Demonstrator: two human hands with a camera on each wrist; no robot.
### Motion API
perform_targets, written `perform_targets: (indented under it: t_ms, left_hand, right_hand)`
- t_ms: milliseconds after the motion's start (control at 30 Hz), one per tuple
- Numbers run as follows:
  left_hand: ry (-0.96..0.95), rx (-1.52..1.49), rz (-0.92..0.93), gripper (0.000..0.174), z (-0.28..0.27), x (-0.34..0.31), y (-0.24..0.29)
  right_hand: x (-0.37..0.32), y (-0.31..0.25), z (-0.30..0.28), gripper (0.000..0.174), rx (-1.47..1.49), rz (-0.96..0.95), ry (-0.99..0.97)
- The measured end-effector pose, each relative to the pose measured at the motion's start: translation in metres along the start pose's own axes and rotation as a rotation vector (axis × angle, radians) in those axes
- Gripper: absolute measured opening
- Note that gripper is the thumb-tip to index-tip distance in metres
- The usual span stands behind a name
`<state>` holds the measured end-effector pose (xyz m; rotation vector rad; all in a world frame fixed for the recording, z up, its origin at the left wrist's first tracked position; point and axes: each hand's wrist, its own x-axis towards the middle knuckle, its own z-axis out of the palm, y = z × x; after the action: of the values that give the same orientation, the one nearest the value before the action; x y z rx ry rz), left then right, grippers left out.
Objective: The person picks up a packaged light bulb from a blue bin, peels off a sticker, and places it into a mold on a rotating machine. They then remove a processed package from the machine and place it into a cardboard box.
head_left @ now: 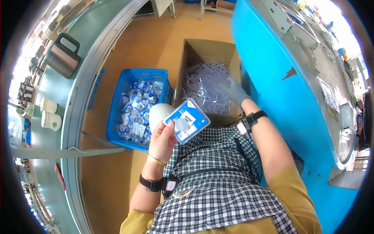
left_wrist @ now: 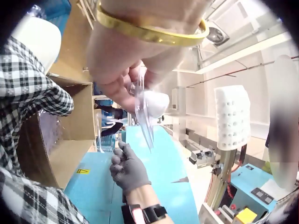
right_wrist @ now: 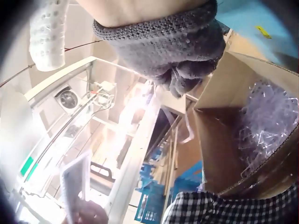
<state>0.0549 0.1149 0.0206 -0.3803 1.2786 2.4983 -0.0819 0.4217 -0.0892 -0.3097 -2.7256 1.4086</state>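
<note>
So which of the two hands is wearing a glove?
The right hand, in a grey glove; the left hand, pinching the blue and clear package, is bare.

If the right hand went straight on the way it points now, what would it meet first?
Probably the clear plastic strips in the cardboard box; the right hand might pass above them, as its height is unclear.

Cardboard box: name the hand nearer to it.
Right. The right hand is at the right edge of the cardboard box; the left hand is outside it, nearer the body, holding the blue pack.
</note>
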Motion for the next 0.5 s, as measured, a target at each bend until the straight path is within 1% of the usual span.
perform_targets:
  t_ms: [33,67,133,167,200,267,300,333,400,433,467,500]
  left_hand:
    - [0.002,-0.007,0.001,0.018,0.003,0.000,0.000]
    - [-0.007,-0.018,0.004,0.018,0.003,0.002,-0.002]
    - [-0.006,-0.014,-0.009,0.017,0.001,0.004,-0.006]
    - [0.005,-0.006,-0.024,0.020,0.006,0.004,-0.005]
    - [0.003,-0.013,-0.025,0.020,0.007,0.007,-0.007]
    - [-0.084,0.042,-0.048,0.024,0.006,0.016,-0.014]
    - [-0.102,0.095,-0.054,0.028,0.003,0.020,-0.020]
    - [-0.086,0.107,-0.069,0.029,0.013,0.020,-0.020]
    - [-0.205,0.320,-0.091,0.033,0.017,0.022,-0.018]
    - [-0.240,0.403,-0.048,0.038,0.019,0.023,-0.020]
    - [-0.246,0.402,-0.045,0.038,0.027,0.022,-0.019]
    - [-0.217,0.338,-0.015,0.039,0.039,0.017,-0.015]
  right_hand:
    - [0.009,0.018,0.002,0.040,-0.286,-0.099,0.140]
    - [0.008,0.010,-0.009,0.040,-0.298,-0.105,0.146]
    - [-0.011,-0.015,-0.035,0.046,-0.475,0.137,-0.160]
    - [-0.016,-0.018,-0.038,0.043,-0.482,0.035,-0.139]
    - [-0.028,-0.030,-0.043,0.043,-0.490,0.034,-0.139]
    - [-0.065,-0.075,-0.053,0.039,-0.118,0.042,-0.210]
    - [-0.082,-0.085,-0.052,0.036,0.220,0.038,-0.305]
    - [-0.098,-0.094,-0.051,0.033,0.561,0.032,-0.393]
    - [-0.129,-0.120,-0.061,0.028,0.579,-0.012,-0.569]
    - [-0.143,-0.141,-0.072,0.025,0.411,0.068,-0.540]
    - [-0.149,-0.138,-0.076,0.025,0.409,0.065,-0.535]
    - [-0.155,-0.136,-0.079,0.023,0.447,0.124,-0.495]
